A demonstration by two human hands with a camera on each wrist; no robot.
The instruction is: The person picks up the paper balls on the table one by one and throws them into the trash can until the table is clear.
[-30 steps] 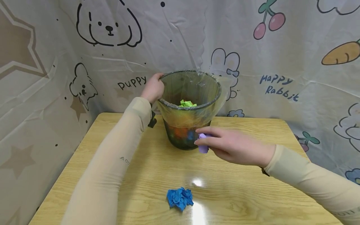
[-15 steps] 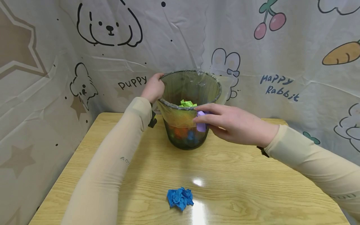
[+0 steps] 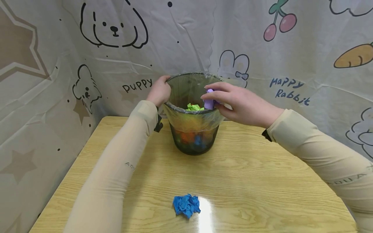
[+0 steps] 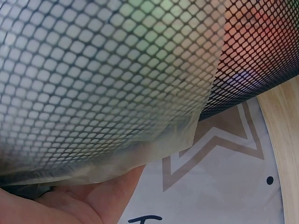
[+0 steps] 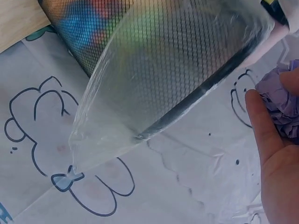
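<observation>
A black mesh wastebasket (image 3: pixel 193 147) stands at the back of the table, its rim covered by a clear plastic liner (image 4: pixel 173 142). My left hand (image 3: pixel 159 92) grips the rim on its left side; in the left wrist view, the fingers lie partly behind the liner. Over the right part of the rim, my right hand (image 3: pixel 243 103) pinches a crumpled purple paper ball (image 3: pixel 209 99) between thumb and fingers. Inside the basket shows a green crumpled paper (image 3: pixel 194 107), with orange and blue pieces below it, blurred by the mesh. A blue crumpled paper ball (image 3: pixel 186 205) lies near the table's front.
The wooden table (image 3: pixel 247 181) carries the basket and the blue ball. Close behind it hangs a printed curtain (image 3: pixel 186 42) with cartoon drawings, which also runs along the left side.
My right hand has risen with the purple paper ball, from in front of the basket's lower wall to its rim. The left hand stays on the rim.
</observation>
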